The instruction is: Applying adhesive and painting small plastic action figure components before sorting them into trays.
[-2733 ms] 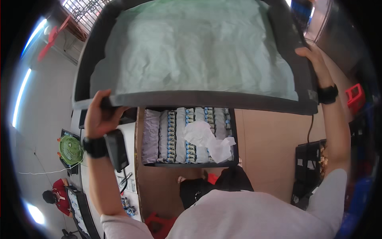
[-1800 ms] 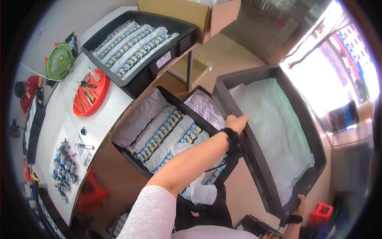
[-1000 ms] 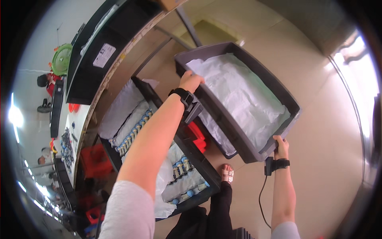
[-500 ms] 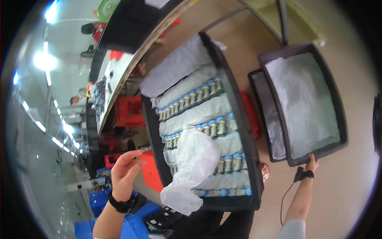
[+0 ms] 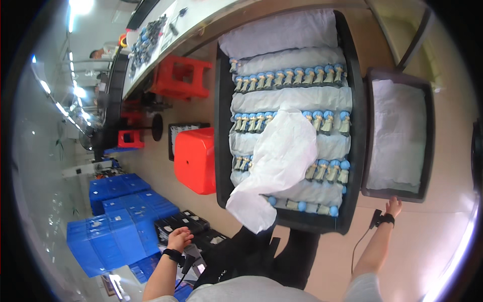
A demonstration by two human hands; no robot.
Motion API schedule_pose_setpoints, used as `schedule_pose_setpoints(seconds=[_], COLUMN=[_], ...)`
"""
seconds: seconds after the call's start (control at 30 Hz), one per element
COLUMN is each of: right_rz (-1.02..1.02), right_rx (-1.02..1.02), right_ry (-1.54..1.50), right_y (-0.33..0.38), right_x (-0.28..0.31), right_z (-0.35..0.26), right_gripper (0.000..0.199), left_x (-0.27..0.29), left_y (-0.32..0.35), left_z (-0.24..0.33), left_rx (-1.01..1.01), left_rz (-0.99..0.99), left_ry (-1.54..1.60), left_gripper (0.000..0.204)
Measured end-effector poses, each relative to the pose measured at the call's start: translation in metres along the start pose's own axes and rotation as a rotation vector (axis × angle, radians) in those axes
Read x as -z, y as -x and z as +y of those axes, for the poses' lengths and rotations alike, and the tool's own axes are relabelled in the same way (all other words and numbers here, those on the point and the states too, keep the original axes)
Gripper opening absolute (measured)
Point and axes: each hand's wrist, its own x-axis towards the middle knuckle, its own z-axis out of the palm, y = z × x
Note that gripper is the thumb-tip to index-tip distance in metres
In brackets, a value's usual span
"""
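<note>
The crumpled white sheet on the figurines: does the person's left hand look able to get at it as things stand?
Probably yes: the left hand looks empty, and the white sheet lies uncovered on the figurines, its near end crossing the black tray's rim, with nothing visibly blocking.

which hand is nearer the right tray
Right. The right hand is at the near edge of the right tray; whether it touches the rim is unclear. The left hand is far off, left of the figurine tray.
</note>
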Motion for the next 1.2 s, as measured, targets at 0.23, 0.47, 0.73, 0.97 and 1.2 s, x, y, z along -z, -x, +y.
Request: schedule_pose_setpoints(seconds=[0.23, 0.47, 0.73, 0.97, 1.2], right_rz=[-0.265, -1.071, -0.407, -0.577, -0.845], right_rx=[0.996, 1.727, 1.337, 0.889, 0.779], right_ry=[0.111, 1.039, 1.535, 1.695, 1.984], right_y=[0.308, 0.515, 0.457, 0.419, 0.407], right_x=[-0.063, -0.16, -0.184, -0.175, -0.175], right_z=[-0.168, -0.146, -0.06, -0.038, -0.091], right_gripper=[0.034, 0.074, 0.032, 0.043, 0.058], left_x=[0.006, 0.055, 0.181, 0.225, 0.164], left_y=[-0.01, -0.056, -0.152, -0.18, -0.15], left_z=[-0.07, -0.118, -0.272, -0.367, -0.256], left_rx=[0.114, 0.006, -0.011, 0.3, 0.12], left_rz=[-0.364, -0.515, -0.17, -0.333, -0.186], left_ry=[-0.012, 0.164, 0.187, -0.247, 0.129], left_gripper=[0.025, 0.027, 0.026, 0.018, 0.015])
